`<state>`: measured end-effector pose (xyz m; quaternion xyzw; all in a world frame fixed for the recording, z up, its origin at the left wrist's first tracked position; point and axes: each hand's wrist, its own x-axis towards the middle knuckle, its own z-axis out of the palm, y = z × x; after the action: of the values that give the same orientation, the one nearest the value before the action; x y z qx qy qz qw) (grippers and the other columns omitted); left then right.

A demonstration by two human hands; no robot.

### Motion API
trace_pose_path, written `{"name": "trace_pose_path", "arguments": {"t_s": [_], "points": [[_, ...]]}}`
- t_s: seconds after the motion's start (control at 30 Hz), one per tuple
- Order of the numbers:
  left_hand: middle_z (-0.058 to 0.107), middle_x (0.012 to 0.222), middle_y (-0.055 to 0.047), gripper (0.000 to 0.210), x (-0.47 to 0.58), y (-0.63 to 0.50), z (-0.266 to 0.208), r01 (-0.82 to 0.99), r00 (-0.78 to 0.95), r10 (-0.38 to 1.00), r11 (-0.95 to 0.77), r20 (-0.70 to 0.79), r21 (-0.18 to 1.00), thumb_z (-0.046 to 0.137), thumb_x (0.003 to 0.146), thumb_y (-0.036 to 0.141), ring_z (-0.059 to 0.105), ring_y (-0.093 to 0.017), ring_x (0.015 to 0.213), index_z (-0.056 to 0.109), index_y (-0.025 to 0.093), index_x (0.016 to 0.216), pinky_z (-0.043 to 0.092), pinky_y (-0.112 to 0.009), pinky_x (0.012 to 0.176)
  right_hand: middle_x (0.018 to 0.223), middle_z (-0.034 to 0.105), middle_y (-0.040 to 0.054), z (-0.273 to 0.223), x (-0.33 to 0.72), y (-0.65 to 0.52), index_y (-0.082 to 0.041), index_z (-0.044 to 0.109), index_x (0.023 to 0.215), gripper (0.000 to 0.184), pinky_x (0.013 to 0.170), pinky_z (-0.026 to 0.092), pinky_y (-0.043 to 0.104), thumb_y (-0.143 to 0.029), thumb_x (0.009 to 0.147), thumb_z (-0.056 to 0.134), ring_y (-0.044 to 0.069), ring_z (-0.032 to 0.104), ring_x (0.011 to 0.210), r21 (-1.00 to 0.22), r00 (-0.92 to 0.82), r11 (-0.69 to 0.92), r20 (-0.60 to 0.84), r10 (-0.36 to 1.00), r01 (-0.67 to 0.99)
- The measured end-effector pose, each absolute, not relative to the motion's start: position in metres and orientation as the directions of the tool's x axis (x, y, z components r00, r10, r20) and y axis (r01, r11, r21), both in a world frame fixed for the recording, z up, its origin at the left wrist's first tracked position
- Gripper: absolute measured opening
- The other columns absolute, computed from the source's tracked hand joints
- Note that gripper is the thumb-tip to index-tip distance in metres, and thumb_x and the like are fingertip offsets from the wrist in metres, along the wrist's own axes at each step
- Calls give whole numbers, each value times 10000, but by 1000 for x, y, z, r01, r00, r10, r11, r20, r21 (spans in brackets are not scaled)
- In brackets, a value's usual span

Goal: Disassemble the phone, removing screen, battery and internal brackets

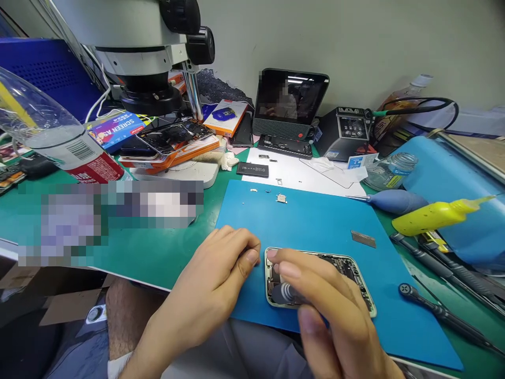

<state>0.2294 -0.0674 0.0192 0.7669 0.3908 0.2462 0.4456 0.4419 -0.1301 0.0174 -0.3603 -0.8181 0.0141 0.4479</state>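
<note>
An opened phone [355, 276], its inner parts bare within a pale frame, lies on the blue mat [315, 216]. My left hand [213, 284] rests at the phone's left edge, fingers curled and thumb pressed to the index finger; whatever they may pinch is hidden. Over the phone, my right hand [339, 300] covers much of its middle. Between its thumb and fingers shows the rounded end of a grey tool with pale rings [284, 293], slightly blurred; the rest of it is hidden by the hand. A small metal part [281, 198] sits farther back on the mat.
A screwdriver [442, 313] and a grey metal strip [363, 239] lie at right, near a yellow bottle [434, 217] and blue blower [398, 201]. Behind are a phone battery [252, 169] on white paper and a propped display [292, 100]. A microscope [150, 89] overhangs the left.
</note>
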Motion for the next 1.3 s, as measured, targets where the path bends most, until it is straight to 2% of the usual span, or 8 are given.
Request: {"name": "trace_pose_path", "arguments": {"t_s": [0.07, 0.17, 0.3, 0.43, 0.57, 0.8, 1.0, 1.3], "points": [[664, 1012, 9, 281, 229, -67, 20, 382, 576, 817, -309, 37, 871, 437, 1216, 386, 573, -234, 981, 598, 274, 1014, 419, -380, 857, 1459, 748, 143, 17, 442, -131, -128, 490, 1611, 646, 1144, 617, 321, -52, 979, 593, 215, 719, 1379, -363, -337, 715, 695, 635, 597], [661, 998, 13, 276, 230, -67, 20, 384, 585, 809, -337, 56, 860, 446, 1213, 367, 569, -232, 973, 596, 269, 1004, 412, -379, 856, 1479, 735, 133, 18, 442, -132, -133, 483, 1622, 659, 1162, 593, 300, -6, 978, 534, 186, 696, 1407, -366, -338, 729, 706, 622, 578], [662, 1009, 13, 292, 230, -66, 19, 391, 599, 798, -355, 57, 849, 438, 1223, 389, 560, -234, 981, 593, 266, 1007, 404, -379, 864, 1413, 765, 123, 16, 440, -133, -169, 509, 1617, 607, 1069, 645, 320, -145, 1032, 670, 217, 742, 1314, -419, -301, 707, 694, 654, 569], [662, 1006, 16, 317, 230, -65, 19, 393, 616, 786, -367, 55, 843, 430, 1231, 392, 550, -231, 985, 592, 264, 991, 393, -373, 869, 1226, 798, 47, 9, 440, -138, -268, 515, 1637, 700, 892, 686, 254, -26, 1007, 698, 153, 800, 1040, -618, -139, 603, 631, 763, 504], [713, 993, 70, 229, 228, -63, 19, 341, 671, 735, -421, 97, 840, 574, 1197, 309, 578, -199, 967, 642, 276, 981, 369, -361, 909, 1210, 773, 40, 5, 438, -140, -325, 526, 1631, 680, 861, 719, 276, -28, 1036, 668, 147, 798, 979, -734, 44, 531, 602, 797, 423], [806, 954, 161, 151, 225, -59, 13, 282, 666, 732, -421, 139, 862, 819, 1063, 257, 651, -155, 927, 775, 332, 940, 364, -340, 925, 1178, 759, 21, 5, 436, -139, -359, 494, 1649, 705, 863, 717, 285, -27, 1049, 655, 135, 787, 950, -732, 36, 533, 602, 798, 424], [790, 988, 118, 160, 227, -62, 14, 311, 627, 763, -429, 156, 848, 719, 1133, 286, 648, -167, 939, 747, 303, 976, 378, -341, 905, 1241, 760, 51, 7, 438, -140, -288, 471, 1671, 672, 897, 681, 243, -48, 1066, 635, 124, 777, 988, -670, -115, 574, 599, 792, 471], [733, 998, 54, 246, 229, -66, 18, 363, 622, 780, -366, 70, 857, 558, 1199, 345, 592, -205, 943, 679, 279, 995, 384, -362, 913, 1221, 781, 58, 8, 437, -139, -269, 459, 1667, 648, 871, 689, 256, -54, 1074, 610, 143, 791, 965, -639, -131, 558, 588, 798, 529]]}}
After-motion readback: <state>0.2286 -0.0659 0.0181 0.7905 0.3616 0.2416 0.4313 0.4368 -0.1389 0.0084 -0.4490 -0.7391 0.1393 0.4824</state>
